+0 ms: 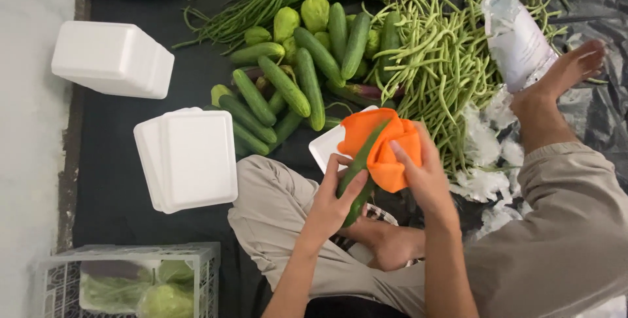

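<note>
Our left hand (pixel 330 200) grips a cucumber (pixel 358 173) at centre frame; our right hand (pixel 425 174) closes an orange cloth (pixel 386 145) around it. It looks firm, smooth, likely slippery, best held mid-length. At seven o'clock, a white crate (pixel 127 279) holds green vegetables (pixel 163 298).

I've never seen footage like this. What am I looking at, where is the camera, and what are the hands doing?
There is no machine here: a person sits cross-legged on a dark floor sheet, and the one camera is worn on their head, looking down. The left hand holds a long green cucumber, while the right hand presses a folded orange cloth around it. Ahead lie a pile of loose cucumbers, thin green beans and stacked white foam trays.
</note>
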